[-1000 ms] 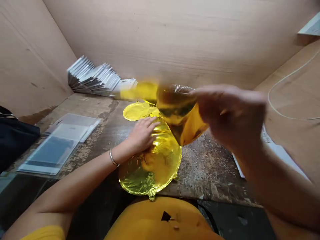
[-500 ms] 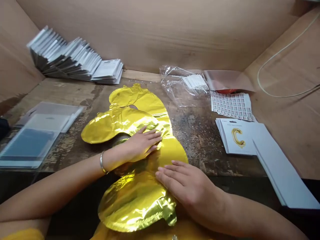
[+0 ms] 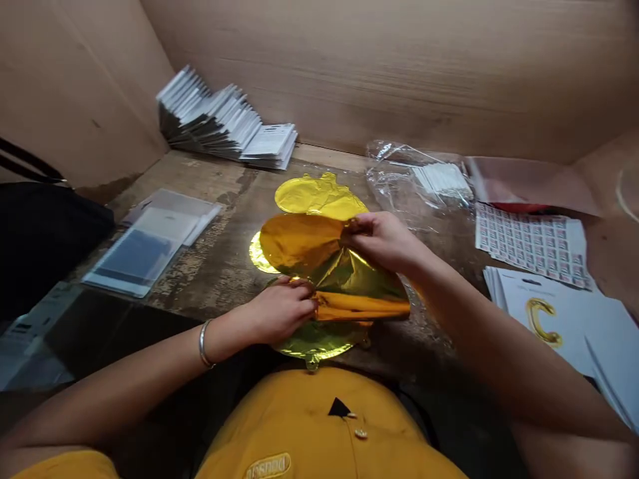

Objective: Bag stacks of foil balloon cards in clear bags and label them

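Note:
A flat, shiny gold foil balloon (image 3: 369, 279) lies at the front of the wooden table, partly folded over itself. My right hand (image 3: 384, 243) pinches a gathered part of the foil and holds it raised, creases fanning out from the fingertips. Lower and to the left, my left hand (image 3: 284, 309) has its fingers curled on the foil at the edge of the fold. A bracelet circles the left wrist. More gold foil (image 3: 319, 193) with small tabs lies flat behind. Whether it is the same balloon or another I cannot tell.
White cards (image 3: 210, 120) lean in a long row at the back left. Clear sleeves (image 3: 144, 246) lie left. At the right are a plastic bag of white pieces (image 3: 442, 181), a sticker sheet (image 3: 534, 243) and cards printed with a gold C (image 3: 544, 319). A black bag (image 3: 44, 239) sits far left.
Both hands lay flat on the foil before. Now the right hand has lifted and folded part of it over, and the left fingers have curled. The view has swung left.

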The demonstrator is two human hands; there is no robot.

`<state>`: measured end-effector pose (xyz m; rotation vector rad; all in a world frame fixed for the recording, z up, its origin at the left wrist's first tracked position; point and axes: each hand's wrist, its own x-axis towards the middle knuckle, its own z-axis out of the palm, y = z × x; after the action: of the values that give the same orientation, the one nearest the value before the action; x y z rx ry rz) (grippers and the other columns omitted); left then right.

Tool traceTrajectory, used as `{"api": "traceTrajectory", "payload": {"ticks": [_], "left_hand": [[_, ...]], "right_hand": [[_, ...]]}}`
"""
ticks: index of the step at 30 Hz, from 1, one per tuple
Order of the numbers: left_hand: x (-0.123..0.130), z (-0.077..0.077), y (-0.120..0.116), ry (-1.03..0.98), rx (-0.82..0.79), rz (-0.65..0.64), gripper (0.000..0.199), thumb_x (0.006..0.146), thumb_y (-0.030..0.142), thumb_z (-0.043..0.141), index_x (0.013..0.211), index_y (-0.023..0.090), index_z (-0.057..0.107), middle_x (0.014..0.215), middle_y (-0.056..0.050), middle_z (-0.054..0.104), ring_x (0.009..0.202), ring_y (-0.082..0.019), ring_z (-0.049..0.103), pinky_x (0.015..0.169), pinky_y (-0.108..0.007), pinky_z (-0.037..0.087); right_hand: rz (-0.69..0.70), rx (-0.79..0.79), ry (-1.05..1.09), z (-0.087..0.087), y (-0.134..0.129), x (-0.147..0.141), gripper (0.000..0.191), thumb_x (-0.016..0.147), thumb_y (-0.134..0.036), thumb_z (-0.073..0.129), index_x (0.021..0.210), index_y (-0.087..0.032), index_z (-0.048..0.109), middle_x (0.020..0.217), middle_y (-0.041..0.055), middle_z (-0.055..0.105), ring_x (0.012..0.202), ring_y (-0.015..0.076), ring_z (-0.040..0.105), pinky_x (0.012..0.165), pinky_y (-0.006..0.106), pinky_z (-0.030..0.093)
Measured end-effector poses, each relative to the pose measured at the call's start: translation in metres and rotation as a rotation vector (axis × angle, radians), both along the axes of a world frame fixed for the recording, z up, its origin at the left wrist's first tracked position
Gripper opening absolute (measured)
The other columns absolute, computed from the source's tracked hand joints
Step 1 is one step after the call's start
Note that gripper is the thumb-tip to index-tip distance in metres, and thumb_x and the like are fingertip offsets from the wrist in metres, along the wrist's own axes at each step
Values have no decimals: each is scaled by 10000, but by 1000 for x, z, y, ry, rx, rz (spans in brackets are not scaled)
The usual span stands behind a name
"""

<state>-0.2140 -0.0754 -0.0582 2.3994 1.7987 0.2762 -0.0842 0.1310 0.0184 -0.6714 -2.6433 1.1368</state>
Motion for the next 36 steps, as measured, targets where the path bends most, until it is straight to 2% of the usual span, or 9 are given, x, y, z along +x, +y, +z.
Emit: {"api": "traceTrajectory", "payload": {"ticks": [5,9,14,19,25,28,30,33,36], "left_hand": [[-4,-6,-3,-66,79,-5,289,983,278,386,1127,162,608,1218,-104,624,1244,-251,497,1097,-456,313],[-8,-12,-3,-123,72,-18,338,992,265,371,1266,147,531,1331,-78,589,1345,-246,417,1162,-450,211],[-12,-11,-3,-145,49,-25,325,978,259,409,1259,162,542,1336,-82,589,1351,-270,412,1152,-463,231],[-12,-8,-1,-159,53,-26,283,979,243,402,1189,167,576,1265,-75,634,1295,-255,468,1150,-461,242],[-15,-4,-4,-154,157,-12,268,929,174,427,1115,127,614,1184,-108,652,1169,-223,559,1064,-385,394],[-24,-1,-3,-139,232,206,295,920,157,397,1081,133,643,1136,-127,663,1111,-217,593,977,-363,466],[-32,-1,1,-86,233,356,343,944,215,398,1213,147,600,1284,-143,598,1248,-262,510,1035,-443,421],[-41,-8,7,-36,90,439,454,972,304,390,1407,186,446,1500,-135,401,1401,-318,327,1107,-549,309],[-44,-17,8,-46,-18,436,471,985,321,361,1438,201,408,1519,-125,375,1421,-333,285,1112,-555,294]], "right_hand": [[-30,146,-204,-48,31,-61,163,753,-275,610,695,-151,698,597,-10,610,597,137,523,553,236,346],[10,222,-162,-54,33,-70,156,761,-273,596,733,-153,692,644,2,640,611,138,524,577,238,343],[34,288,-158,-60,33,-84,184,788,-308,602,729,-154,683,644,8,633,618,145,519,570,241,331],[64,276,-168,-72,28,-94,174,814,-267,605,885,-168,729,746,31,707,677,162,589,617,237,383],[74,357,-210,-72,24,-95,203,837,-279,595,910,-158,740,768,67,725,669,189,612,615,259,388],[97,368,-214,-71,24,-97,215,853,-277,588,957,-162,738,789,65,733,691,194,629,632,259,404],[121,375,-221,-68,21,-98,230,872,-269,569,1005,-172,730,840,70,741,746,210,648,677,271,434],[123,525,-246,-53,6,-91,309,864,-235,587,1146,-143,675,1059,138,714,999,288,631,874,364,457],[179,744,-206,-35,-22,-58,542,877,-236,587,1380,-65,481,1433,219,464,1365,357,355,1115,486,285]]}}
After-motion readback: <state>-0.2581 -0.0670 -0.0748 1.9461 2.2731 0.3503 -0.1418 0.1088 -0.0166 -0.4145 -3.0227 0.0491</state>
